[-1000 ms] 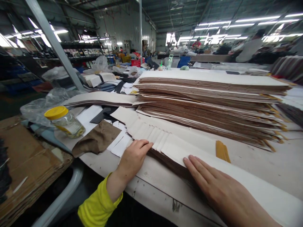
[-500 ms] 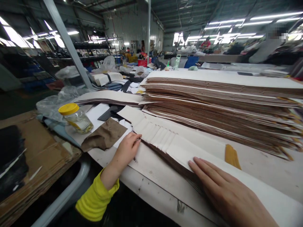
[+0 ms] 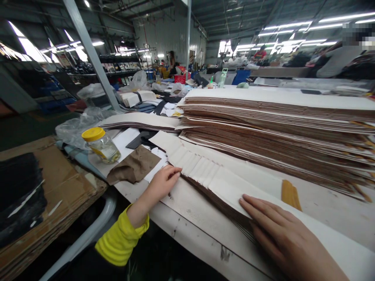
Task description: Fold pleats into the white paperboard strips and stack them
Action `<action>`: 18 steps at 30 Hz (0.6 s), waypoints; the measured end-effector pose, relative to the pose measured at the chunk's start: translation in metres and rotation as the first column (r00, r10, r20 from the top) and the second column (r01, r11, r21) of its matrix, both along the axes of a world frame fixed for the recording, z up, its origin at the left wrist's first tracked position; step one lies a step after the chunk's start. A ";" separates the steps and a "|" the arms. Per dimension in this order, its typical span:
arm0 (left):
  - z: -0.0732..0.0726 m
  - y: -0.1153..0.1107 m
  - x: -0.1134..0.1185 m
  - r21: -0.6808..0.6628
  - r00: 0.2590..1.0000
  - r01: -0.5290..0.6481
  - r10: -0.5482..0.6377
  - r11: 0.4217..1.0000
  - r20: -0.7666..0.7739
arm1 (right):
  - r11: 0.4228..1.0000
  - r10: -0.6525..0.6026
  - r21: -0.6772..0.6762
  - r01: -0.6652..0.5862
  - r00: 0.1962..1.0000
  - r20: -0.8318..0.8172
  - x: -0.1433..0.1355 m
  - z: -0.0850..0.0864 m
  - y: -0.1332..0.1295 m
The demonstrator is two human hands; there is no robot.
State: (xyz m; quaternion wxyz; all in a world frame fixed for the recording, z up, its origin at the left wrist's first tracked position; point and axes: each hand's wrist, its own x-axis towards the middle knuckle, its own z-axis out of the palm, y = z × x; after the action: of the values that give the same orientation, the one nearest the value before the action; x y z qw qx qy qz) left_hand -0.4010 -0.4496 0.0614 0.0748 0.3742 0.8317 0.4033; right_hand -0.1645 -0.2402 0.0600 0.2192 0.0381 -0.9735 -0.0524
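Observation:
A long stack of white-topped sheets with brown edges (image 3: 222, 181) lies along the table's near side, a row of creases across its upper part. At its near edge, my left hand (image 3: 165, 180) has its fingers closed against the sheets' side; the fingertips are partly hidden, so what they hold is hard to make out. Flat on the white top sheet, further right, rests my right hand (image 3: 281, 224) with its fingers stretched out. Behind is a taller pile of similar brown and white sheets (image 3: 263, 128). A mustard-coloured strip (image 3: 291, 194) lies between the two stacks.
A yellow-lidded jar (image 3: 102, 146) and a crumpled brown piece (image 3: 134, 164) are on the table at the left. Cardboard (image 3: 63, 175) with a black piece (image 3: 22, 195) stands at the far left. A grey post (image 3: 90, 54) rises behind the jar.
The camera view has shifted slightly, so the scene appears a little further right. Both hands keep nearly the same places on the stack.

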 end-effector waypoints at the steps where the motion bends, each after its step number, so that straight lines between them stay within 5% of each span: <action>1: 0.002 0.001 -0.001 0.043 0.987 -0.023 0.016 0.999 0.163 | 1.000 -0.009 -0.025 0.009 1.000 0.009 0.000 0.000 0.000; 5: 0.008 0.005 0.001 0.212 0.669 -0.185 -0.036 0.960 0.743 | 0.994 -0.033 -0.103 0.037 0.999 0.041 0.000 0.001 0.001; 9: 0.011 0.015 0.021 0.352 0.414 -0.185 -0.252 0.918 0.875 | 0.990 -0.040 -0.135 0.046 0.998 0.043 -0.001 0.002 0.000; 12: 0.014 0.029 0.041 0.356 0.370 -0.049 -0.314 0.933 0.874 | 0.987 -0.041 -0.153 0.045 0.999 0.030 0.000 0.003 0.000; 18: 0.021 0.057 0.059 0.400 0.476 0.028 -0.364 0.916 0.800 | 0.963 -0.081 -0.260 0.074 0.997 -0.015 0.002 0.008 0.000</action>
State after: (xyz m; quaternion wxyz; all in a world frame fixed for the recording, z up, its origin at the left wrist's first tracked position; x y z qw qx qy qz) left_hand -0.3417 -0.3921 0.0827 0.4614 0.2235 0.5516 0.6579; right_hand -0.1625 -0.2401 0.0676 0.2327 -0.0298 -0.9698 0.0661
